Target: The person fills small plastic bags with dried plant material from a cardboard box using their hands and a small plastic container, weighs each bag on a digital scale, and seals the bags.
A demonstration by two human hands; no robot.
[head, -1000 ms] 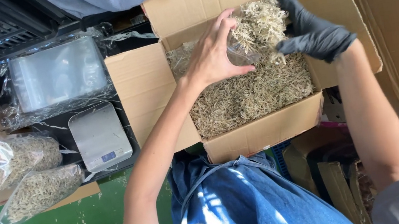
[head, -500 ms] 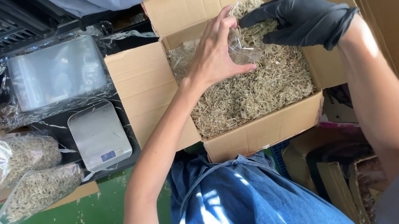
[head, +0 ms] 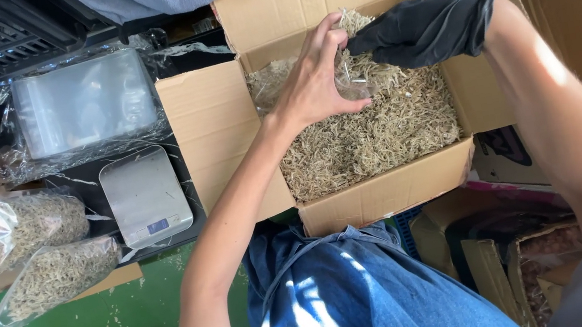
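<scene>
Left hand (head: 310, 86) clamped on clear bag (head: 351, 76); gloved right hand (head: 418, 30) at three o'clock, fingers together, over dried bits (head: 372, 135) in box (head: 382, 196).

The open box (head: 382, 196) sits centre frame, dried fish (head: 372, 135) inside it. Left of it stands a scale (head: 146, 196); filled bags (head: 25, 252) lie at the far left, empty bags (head: 85, 103) at upper left.
</scene>
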